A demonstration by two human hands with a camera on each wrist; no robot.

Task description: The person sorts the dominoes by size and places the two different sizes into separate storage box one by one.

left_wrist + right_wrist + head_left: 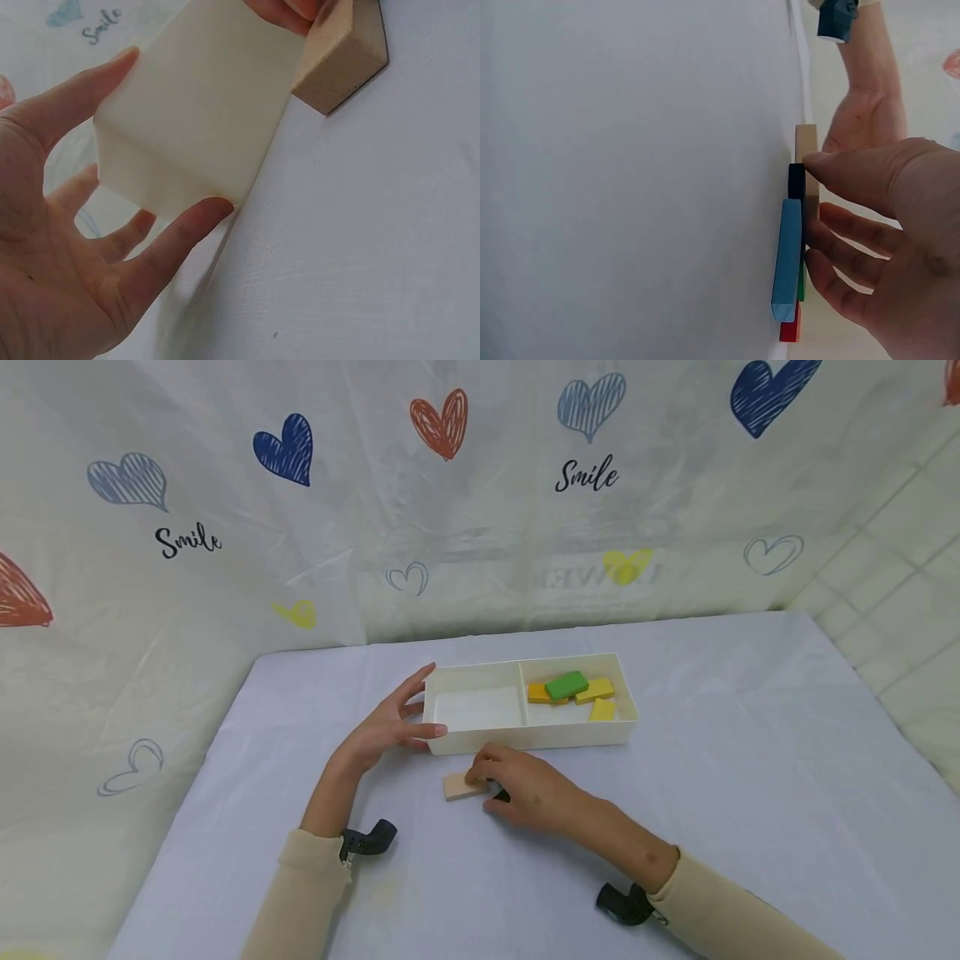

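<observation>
A white two-compartment box (480,741) sits on the cloth. My left hand (386,724) grips its left end, thumb on one wall and fingers spread round the end, as the left wrist view shows. In front of the box, my right hand (528,789) pinches a plain wooden block (459,787) between thumb and fingers. Beside that block, in the right wrist view, are a dark block (796,180), a light blue block (786,259), a green block (802,283) and a red block (788,332). The hand hides most of these from the head view.
The box's right compartment holds a green block (566,685), an orange block (538,693) and yellow blocks (596,690). A divider (523,693) separates it from the left compartment. White cloth (750,793) covers the table; a heart-printed curtain (487,510) hangs behind.
</observation>
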